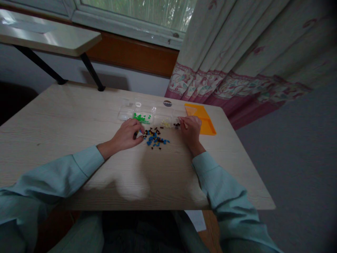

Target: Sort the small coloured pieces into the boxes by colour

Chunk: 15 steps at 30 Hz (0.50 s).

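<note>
A small heap of blue and dark brown pieces (156, 137) lies on the wooden table (65, 119). Behind it stands a clear compartment tray (147, 109) that holds green pieces (141, 118), pale yellow pieces (165, 123) and dark pieces (176, 124) in separate cells. My left hand (127, 135) rests at the heap's left edge, fingers curled in a pinch at the pieces. My right hand (191, 131) is at the tray's right end, fingers pinched together over the dark pieces. What either pinch holds is too small to make out.
An orange flat lid (204, 119) lies to the right of the tray, partly behind my right hand. A second table (47, 35) stands at the back left below a window. A patterned curtain (237, 70) hangs at the right.
</note>
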Available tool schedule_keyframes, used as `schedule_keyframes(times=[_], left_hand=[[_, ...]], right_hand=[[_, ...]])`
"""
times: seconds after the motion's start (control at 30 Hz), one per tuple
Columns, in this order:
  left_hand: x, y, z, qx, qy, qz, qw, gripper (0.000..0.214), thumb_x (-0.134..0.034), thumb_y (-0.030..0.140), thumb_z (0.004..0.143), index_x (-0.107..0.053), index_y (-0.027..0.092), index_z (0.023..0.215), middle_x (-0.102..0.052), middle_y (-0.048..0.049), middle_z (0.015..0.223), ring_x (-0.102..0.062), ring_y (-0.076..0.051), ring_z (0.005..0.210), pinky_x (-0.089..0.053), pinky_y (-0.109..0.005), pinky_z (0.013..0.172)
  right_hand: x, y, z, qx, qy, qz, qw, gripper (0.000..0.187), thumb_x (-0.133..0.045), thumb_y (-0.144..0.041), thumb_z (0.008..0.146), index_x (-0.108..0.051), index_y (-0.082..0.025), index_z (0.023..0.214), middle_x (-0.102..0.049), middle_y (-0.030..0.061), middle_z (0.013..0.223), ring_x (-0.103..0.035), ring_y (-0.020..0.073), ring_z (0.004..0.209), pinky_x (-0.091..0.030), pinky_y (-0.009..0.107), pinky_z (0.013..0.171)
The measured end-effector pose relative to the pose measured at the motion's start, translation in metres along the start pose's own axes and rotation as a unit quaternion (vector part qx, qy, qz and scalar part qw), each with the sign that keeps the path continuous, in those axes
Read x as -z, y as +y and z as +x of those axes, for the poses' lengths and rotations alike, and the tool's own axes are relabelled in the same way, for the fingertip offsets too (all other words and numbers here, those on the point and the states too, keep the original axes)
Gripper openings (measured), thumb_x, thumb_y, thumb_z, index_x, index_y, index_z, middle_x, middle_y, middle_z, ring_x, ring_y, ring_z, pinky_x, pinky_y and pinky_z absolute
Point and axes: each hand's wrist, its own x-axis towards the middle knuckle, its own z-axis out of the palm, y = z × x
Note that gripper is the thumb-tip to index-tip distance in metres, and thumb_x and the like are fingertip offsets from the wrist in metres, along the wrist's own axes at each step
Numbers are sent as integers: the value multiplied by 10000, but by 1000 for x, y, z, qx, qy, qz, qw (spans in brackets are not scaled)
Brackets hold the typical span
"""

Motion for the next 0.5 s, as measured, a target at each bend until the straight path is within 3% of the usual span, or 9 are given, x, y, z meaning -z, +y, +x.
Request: schedule_keyframes(times=[0.5], left_hand=[[0, 1, 2, -1, -17, 17, 1000, 154, -573, 308, 869, -665, 185, 874, -600, -83, 936, -550, -247, 931, -440, -408, 850]], right_hand=[[0, -5, 0, -1, -10, 3, 1000, 296, -478, -394, 968, -735, -245, 965, -687, 41, 874, -553, 211, 905, -347, 378, 877]])
